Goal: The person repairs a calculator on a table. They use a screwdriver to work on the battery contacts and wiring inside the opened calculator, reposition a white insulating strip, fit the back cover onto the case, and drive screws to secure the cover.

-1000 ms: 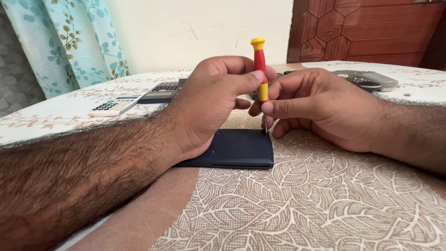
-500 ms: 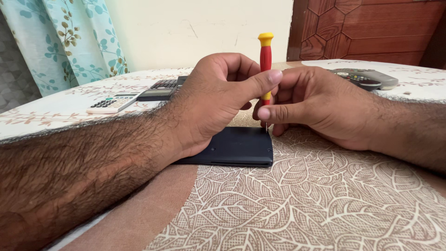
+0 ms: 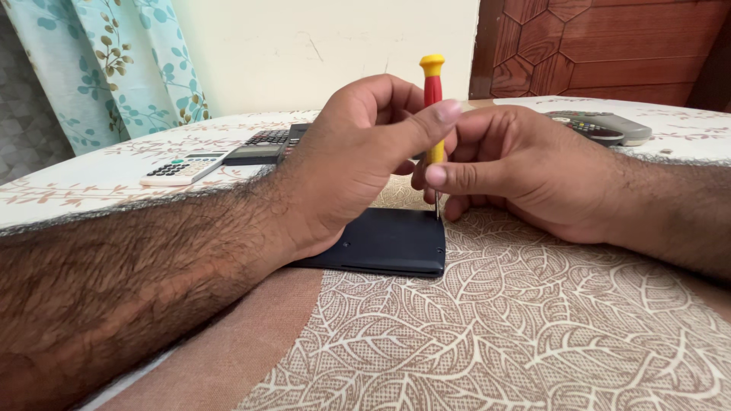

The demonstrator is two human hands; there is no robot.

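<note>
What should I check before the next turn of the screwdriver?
1. Grip on screwdriver: left hand and right hand both pinch the handle. Ok.
2. Tool upright: shaft looks near vertical. Ok.
3. Tip seated in a screw: tip meets the far right corner of the dark device, but the screw head is too small to see. Cannot tell.
4. Device steadied: left hand's heel rests on it, and it lies flat on the cloth. Ok.
5. Space around: calculators lie apart, behind the hands. Ok.
</note>
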